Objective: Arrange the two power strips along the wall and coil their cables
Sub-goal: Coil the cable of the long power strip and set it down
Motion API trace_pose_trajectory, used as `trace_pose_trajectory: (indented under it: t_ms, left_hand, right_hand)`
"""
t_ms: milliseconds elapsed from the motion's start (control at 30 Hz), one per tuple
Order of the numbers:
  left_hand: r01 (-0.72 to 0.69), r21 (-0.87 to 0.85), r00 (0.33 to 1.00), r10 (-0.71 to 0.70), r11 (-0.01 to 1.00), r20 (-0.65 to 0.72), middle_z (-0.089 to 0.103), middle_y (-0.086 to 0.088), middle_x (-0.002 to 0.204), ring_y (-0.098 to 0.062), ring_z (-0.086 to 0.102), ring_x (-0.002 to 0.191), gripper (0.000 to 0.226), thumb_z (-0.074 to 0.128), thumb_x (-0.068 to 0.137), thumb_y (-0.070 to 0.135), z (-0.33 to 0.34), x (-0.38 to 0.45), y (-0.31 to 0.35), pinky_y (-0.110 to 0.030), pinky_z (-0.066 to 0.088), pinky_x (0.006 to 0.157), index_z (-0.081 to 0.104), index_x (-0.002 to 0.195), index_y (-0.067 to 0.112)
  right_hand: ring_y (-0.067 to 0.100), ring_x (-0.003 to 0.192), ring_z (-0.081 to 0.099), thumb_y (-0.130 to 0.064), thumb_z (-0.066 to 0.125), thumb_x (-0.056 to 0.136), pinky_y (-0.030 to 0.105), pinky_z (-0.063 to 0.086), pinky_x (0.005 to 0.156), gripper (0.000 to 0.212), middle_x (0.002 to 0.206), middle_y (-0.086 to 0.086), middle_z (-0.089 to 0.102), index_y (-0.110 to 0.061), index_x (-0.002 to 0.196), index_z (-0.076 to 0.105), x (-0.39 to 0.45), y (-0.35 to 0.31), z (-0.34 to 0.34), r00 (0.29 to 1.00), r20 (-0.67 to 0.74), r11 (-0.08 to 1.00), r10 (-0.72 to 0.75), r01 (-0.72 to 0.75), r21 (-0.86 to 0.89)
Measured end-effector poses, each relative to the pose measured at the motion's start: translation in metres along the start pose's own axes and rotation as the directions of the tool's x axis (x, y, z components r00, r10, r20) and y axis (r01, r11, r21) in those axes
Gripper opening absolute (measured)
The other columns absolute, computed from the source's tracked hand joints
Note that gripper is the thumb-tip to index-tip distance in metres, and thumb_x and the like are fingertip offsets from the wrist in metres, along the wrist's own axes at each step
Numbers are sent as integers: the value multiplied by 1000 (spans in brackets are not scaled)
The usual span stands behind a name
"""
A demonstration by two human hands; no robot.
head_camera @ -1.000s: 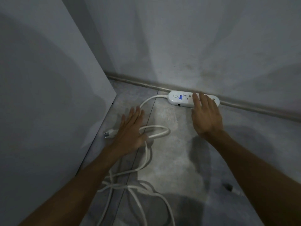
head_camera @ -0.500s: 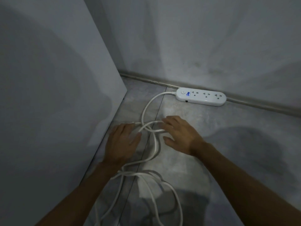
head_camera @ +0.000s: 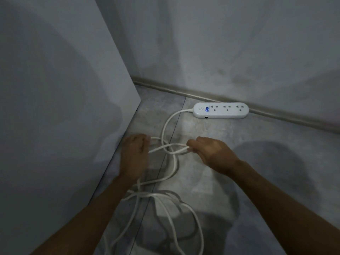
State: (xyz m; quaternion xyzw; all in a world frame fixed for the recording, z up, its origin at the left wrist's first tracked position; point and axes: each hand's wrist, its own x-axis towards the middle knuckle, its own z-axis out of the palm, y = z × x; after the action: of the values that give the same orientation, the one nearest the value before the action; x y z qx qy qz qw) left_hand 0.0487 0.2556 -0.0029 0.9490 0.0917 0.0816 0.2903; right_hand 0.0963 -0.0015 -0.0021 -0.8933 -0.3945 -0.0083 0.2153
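A white power strip (head_camera: pixel 220 110) with three sockets lies on the floor along the skirting of the back wall. Its white cable (head_camera: pixel 168 126) curves down from the strip's left end to my hands and runs on in loose tangled loops (head_camera: pixel 165 205) toward the lower edge. My right hand (head_camera: pixel 211 153) pinches a cable loop at its fingertips. My left hand (head_camera: pixel 135 155), blurred, has its fingers curled around the cable strands at the loop's left side. Only one strip is visible.
A tall white panel (head_camera: pixel 55 107) stands close on the left, its lower edge meeting the grey tiled floor (head_camera: pixel 257 162). The back wall's skirting (head_camera: pixel 294 116) runs diagonally behind the strip. Dark shadows fall across the floor at the right and bottom.
My right hand left the power strip and came down to the cable. Both hands went from lying flat to closing on the cable loop. The view shifted, so the strip appears further right.
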Motion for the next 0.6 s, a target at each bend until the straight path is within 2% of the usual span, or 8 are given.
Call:
trace_pose_trajectory:
  t_ms: [67, 133, 167, 233, 333, 433, 533, 600]
  left_hand:
    - [-15, 126, 999, 9, 992, 46, 67, -15, 110, -34, 60, 105, 56, 31, 93, 45, -4, 10, -8, -39, 39, 98, 70, 104, 6]
    - [-26, 205, 966, -29, 978, 257, 57, -9, 133, -30, 49, 126, 71, 28, 87, 61, -7, 12, -4, -39, 31, 109, 59, 128, 12]
    - [-45, 232, 948, -32, 972, 316, 56, -6, 134, -27, 48, 127, 79, 29, 82, 70, -8, 10, 0, -39, 32, 109, 55, 133, 16]
    - [-158, 281, 939, 56, 947, 340, 64, -5, 122, -30, 58, 113, 85, 37, 75, 77, -8, 1, 3, -41, 42, 99, 60, 128, 14]
    - [-242, 304, 932, 134, 921, 337, 68, -8, 102, -34, 64, 92, 66, 39, 85, 65, -4, -8, -10, -42, 52, 78, 67, 111, 10]
    - [-133, 257, 929, 30, 957, 370, 65, -11, 106, -35, 60, 99, 33, 49, 95, 36, -4, -6, -3, -45, 51, 77, 62, 111, 10]
    - [-49, 359, 939, -80, 932, 333, 61, -8, 112, -30, 58, 106, 26, 56, 94, 25, 3, -7, 4, -43, 49, 78, 54, 118, 16]
    - [-43, 423, 947, -98, 905, 307, 65, -14, 98, -35, 63, 94, 19, 63, 88, 14, 5, -6, 6, -44, 51, 71, 59, 106, 10]
  right_hand:
    - [20, 54, 54, -36, 41, 94, 30, 43, 43, 19, 69, -1, 55, -24, 96, 54, 3, 0, 0, 997, 55, 995, 57, -52, -90]
    - [23, 55, 57, -32, 51, 93, 27, 39, 47, 12, 71, 1, 60, -23, 96, 58, 9, -3, 2, 991, 61, 979, 117, -105, -172]
    - [25, 55, 58, -28, 59, 90, 27, 37, 48, 7, 71, 1, 62, -23, 95, 60, 13, -6, 2, 988, 32, 966, 149, -138, -218]
    - [26, 60, 59, -22, 68, 84, 29, 41, 51, 9, 74, 2, 66, -22, 91, 64, 22, -11, 5, 979, -26, 935, 200, -199, -292]
    - [27, 80, 59, -19, 77, 77, 36, 48, 63, 25, 94, 6, 66, -21, 100, 68, 29, -8, 10, 984, -89, 924, 153, -174, -339]
    - [28, 93, 56, -14, 77, 75, 43, 47, 82, 57, 109, 10, 60, -20, 128, 57, 26, -10, 9, 984, -171, 924, -55, -15, -382]
    - [29, 119, 53, -7, 43, 95, 50, 31, 110, 45, 128, 13, 59, -27, 134, 54, 15, -21, 13, 906, -86, 872, -415, 369, -321]
    - [30, 132, 45, -9, 44, 97, 55, 27, 113, 32, 138, 14, 53, -23, 115, 68, 5, -20, 22, 847, -18, 815, -531, 505, -285]
